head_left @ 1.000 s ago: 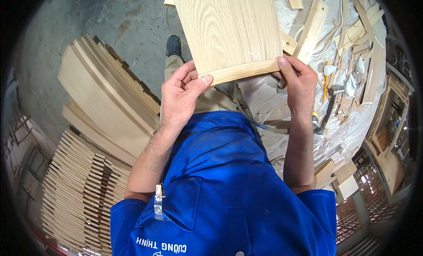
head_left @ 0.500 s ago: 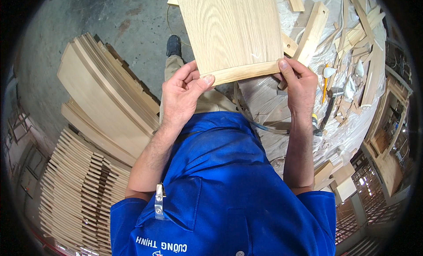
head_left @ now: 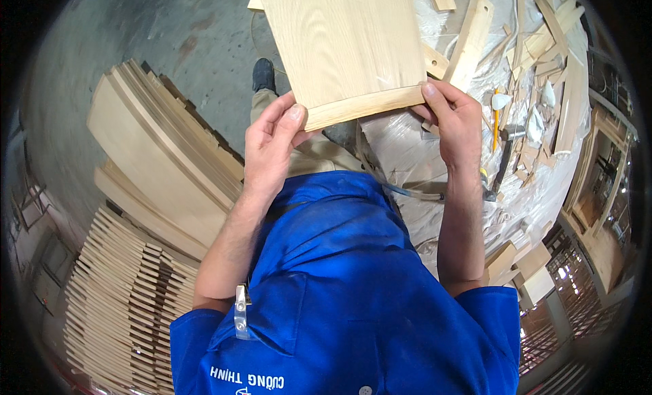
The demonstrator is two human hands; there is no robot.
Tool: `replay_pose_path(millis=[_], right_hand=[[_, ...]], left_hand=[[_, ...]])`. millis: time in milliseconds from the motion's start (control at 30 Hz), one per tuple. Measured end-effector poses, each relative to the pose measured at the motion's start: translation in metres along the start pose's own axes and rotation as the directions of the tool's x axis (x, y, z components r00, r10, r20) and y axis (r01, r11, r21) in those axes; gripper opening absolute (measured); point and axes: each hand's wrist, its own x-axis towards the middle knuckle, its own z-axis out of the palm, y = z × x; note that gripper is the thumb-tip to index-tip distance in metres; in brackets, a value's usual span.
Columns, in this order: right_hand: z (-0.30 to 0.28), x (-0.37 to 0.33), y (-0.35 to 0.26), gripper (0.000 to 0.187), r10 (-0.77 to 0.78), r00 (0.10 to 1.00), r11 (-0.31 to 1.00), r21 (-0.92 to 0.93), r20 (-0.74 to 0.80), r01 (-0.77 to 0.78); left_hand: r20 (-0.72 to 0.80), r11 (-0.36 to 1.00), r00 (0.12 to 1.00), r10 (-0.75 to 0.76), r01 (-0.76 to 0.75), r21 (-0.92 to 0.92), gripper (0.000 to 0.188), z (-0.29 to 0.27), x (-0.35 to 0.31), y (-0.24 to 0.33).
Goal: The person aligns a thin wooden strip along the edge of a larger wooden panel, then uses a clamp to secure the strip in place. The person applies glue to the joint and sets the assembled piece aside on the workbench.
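Note:
A wide, light wooden panel (head_left: pixel 343 45) with visible grain extends away from me past the top of the picture. Along its near end runs a narrow wooden edge strip (head_left: pixel 363 108), slightly bowed. My left hand (head_left: pixel 269 133) grips the panel's near left corner, thumb on the strip's end and fingers curled beside it. At the near right corner my right hand (head_left: pixel 454 120) pinches the panel, its thumb on top and the other fingers partly hidden underneath. The panel's far end is out of view.
Curved wooden panels (head_left: pixel 146 140) are stacked at the left, above many thin slats (head_left: pixel 102 293). On the right, a plastic-covered surface (head_left: pixel 401 154) bears a hammer (head_left: pixel 504 160), an orange pencil (head_left: pixel 496 123), wood scraps (head_left: pixel 530 154) and boards (head_left: pixel 468 42). A hose (head_left: pixel 414 193) runs near my waist.
The panel and both hands have shifted slightly left and up in the picture. My left thumb has moved from the top of the strip to its end corner.

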Motion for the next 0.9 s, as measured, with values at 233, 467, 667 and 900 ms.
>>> replay_pose_path(millis=[233,467,667,900], right_hand=[[0.000,-0.003,0.003,0.035,-0.016,1.000,0.995,0.102,0.025,0.013],[0.008,-0.001,0.013,0.036,-0.074,0.997,0.993,0.089,-0.027,0.077],[0.010,0.005,0.016,0.029,-0.046,0.994,0.997,0.057,-0.100,0.052],[0.010,0.006,0.018,0.028,-0.049,0.993,0.997,0.058,-0.109,0.055]], left_hand=[[-0.031,0.980,0.998,0.060,-0.053,0.193,0.047,0.028,-0.003,-0.002],[-0.050,0.978,0.999,0.010,0.001,0.207,0.045,0.034,0.006,0.005],[-0.025,0.966,1.000,0.014,-0.007,0.257,0.045,0.030,0.006,0.008],[0.071,0.956,0.997,-0.013,-0.008,0.292,0.045,0.016,0.007,0.012]])
